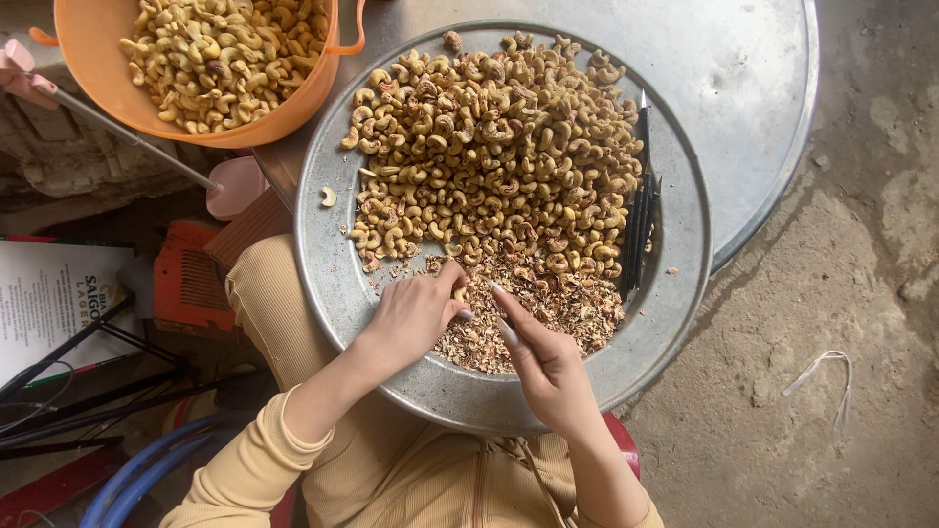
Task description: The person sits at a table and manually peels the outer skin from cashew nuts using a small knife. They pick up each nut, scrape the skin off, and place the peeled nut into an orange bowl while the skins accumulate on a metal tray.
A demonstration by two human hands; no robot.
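Observation:
A wide round metal tray (pixel 675 293) rests on my lap, heaped with pale cashew kernels (pixel 489 147) at its far side and a pile of brown skins and crumbs (pixel 567 298) at its near side. My left hand (pixel 411 318) lies curled at the edge of the skins, pinching a single cashew (pixel 459 291) between thumb and fingers. My right hand (pixel 543 362) is just right of it, fingers drawn together and pointing into the skins. Whether it holds anything is hidden. The two hands almost touch.
An orange plastic basket (pixel 108 88) full of cashews stands at the top left. Several thin dark tools (pixel 641 196) lie along the tray's right side. A second metal tray (pixel 763 98) lies behind. A pink scoop (pixel 235 186), an orange crate (pixel 191 279) and concrete floor (pixel 831 293) surround me.

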